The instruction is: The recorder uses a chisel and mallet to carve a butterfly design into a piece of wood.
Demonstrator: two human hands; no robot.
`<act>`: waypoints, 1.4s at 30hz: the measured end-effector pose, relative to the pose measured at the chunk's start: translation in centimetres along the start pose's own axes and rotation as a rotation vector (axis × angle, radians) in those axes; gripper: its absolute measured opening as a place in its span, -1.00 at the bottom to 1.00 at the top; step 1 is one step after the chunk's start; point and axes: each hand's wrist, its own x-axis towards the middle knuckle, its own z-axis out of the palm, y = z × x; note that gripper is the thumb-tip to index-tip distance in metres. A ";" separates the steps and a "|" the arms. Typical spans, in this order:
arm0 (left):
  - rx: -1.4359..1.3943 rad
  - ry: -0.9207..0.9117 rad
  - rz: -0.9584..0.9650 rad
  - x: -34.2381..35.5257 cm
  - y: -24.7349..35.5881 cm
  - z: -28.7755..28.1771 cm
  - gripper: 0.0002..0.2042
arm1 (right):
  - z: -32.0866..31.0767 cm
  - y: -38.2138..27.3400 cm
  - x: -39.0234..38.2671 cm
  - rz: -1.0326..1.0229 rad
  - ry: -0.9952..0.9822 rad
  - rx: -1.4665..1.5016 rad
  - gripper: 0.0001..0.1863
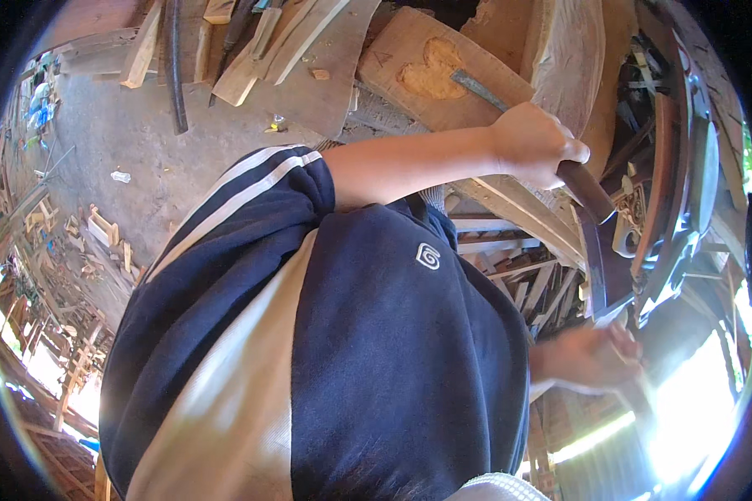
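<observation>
My left hand (536, 144) is closed around the dark wooden handle (587, 190) of a chisel. The chisel's flat metal blade (476, 88) lies over a rough, light carved recess (426, 71) in a wooden board (391, 52) at the upper middle. Down at the right, my right hand (595, 357) is blurred by motion, its fingers curled, with a faint smeared shape below it that I cannot make out.
Cut wood strips and dark bars (174, 67) lie at the upper left. A thick plank (560, 63) is beside the board. Long pieces (668, 167) line the right side. A concrete floor (134, 125) with scraps (100, 225) spreads out at the left.
</observation>
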 end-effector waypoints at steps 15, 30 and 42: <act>0.100 -0.006 -0.059 -0.1 -1.5 1.6 -0.79 | 1.4 0.7 -1.5 0.945 -1.069 0.828 -0.78; 0.080 0.084 -0.210 1.5 -1.5 0.7 -0.83 | 3.1 2.7 -0.8 0.712 -0.674 0.750 -0.83; 0.060 0.089 -0.158 0.7 -2.3 1.3 -0.84 | 3.1 1.7 2.1 0.850 -0.525 0.737 -0.73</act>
